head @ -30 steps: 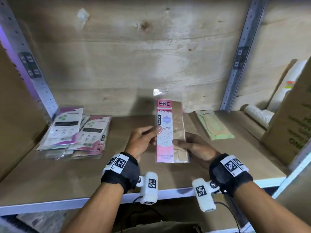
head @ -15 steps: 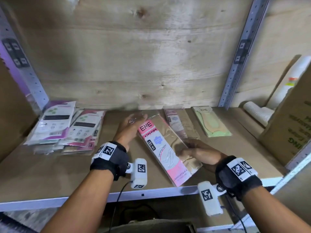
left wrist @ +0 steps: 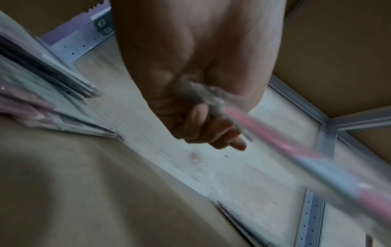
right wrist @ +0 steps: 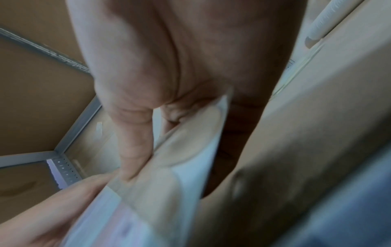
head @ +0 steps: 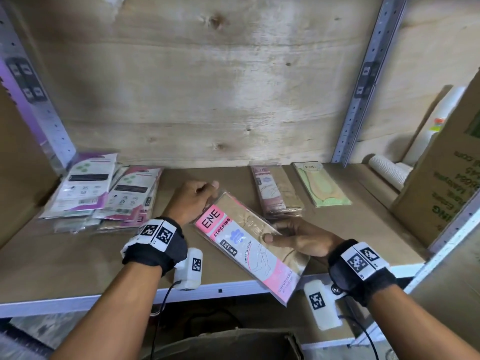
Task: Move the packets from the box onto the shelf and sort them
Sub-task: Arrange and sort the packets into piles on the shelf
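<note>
A long pink and beige stocking packet (head: 249,245) marked ENE hangs tilted over the front of the brown shelf (head: 78,255). My left hand (head: 193,200) pinches its far top corner, seen blurred in the left wrist view (left wrist: 211,100). My right hand (head: 298,236) grips its right edge, thumb on top (right wrist: 135,147). Another pink ENE packet (head: 275,193) and a green one (head: 320,187) lie flat at the back of the shelf. Two piles of purple and pink packets (head: 101,193) lie at the left. The open box (head: 233,344) sits below the shelf.
A large cardboard carton (head: 446,183) stands at the right end of the shelf, with stacked paper cups (head: 384,170) lying behind it. Perforated metal uprights (head: 363,84) flank the bay. A plywood panel (head: 207,87) closes the back.
The packet has tipped from upright to a slant and come down toward the shelf front. My left hand has moved from its side to its far top corner.
</note>
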{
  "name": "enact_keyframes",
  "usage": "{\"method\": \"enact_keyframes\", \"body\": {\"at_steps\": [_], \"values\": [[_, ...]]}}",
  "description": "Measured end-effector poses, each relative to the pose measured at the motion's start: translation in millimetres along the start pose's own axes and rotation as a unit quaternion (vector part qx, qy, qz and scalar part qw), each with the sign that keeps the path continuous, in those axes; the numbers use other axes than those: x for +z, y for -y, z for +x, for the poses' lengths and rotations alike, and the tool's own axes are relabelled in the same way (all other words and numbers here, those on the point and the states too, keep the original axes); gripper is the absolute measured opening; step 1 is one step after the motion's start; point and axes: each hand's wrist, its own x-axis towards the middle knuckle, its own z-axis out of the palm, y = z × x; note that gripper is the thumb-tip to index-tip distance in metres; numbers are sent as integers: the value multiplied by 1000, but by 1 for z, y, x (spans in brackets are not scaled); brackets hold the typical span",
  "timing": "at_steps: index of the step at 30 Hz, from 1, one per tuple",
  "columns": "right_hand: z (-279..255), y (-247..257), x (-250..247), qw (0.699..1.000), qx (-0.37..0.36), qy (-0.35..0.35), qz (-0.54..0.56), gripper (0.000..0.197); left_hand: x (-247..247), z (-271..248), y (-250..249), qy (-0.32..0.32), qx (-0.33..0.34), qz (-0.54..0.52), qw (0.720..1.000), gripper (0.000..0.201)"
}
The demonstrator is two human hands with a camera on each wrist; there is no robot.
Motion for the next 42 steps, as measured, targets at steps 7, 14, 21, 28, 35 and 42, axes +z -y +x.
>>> {"method": "enact_keyframes", "body": {"at_steps": [7,14,21,28,35,42], "values": [[-2,0,-5,999,-32,19,25,33,-12,-9,-4,9,-9,10,1000,64],[-3,-1,-2,999,-37,8,35,25,-15,-21,-13,56,-78,-120,988,62],[-4,2,0,998,-50,8,48,33,-14,-30,-25,100,-160,-285,940,47],[-4,3,0,997,-57,1,54,35,-8,-30,-27,68,-148,-323,932,42],[-6,6,-5,998,-11,1,57,27,-16,-22,-18,-17,-117,-136,984,66],[1,10,-1,986,-16,-89,137,31,-11,-31,-21,11,-169,-175,970,68]]}}
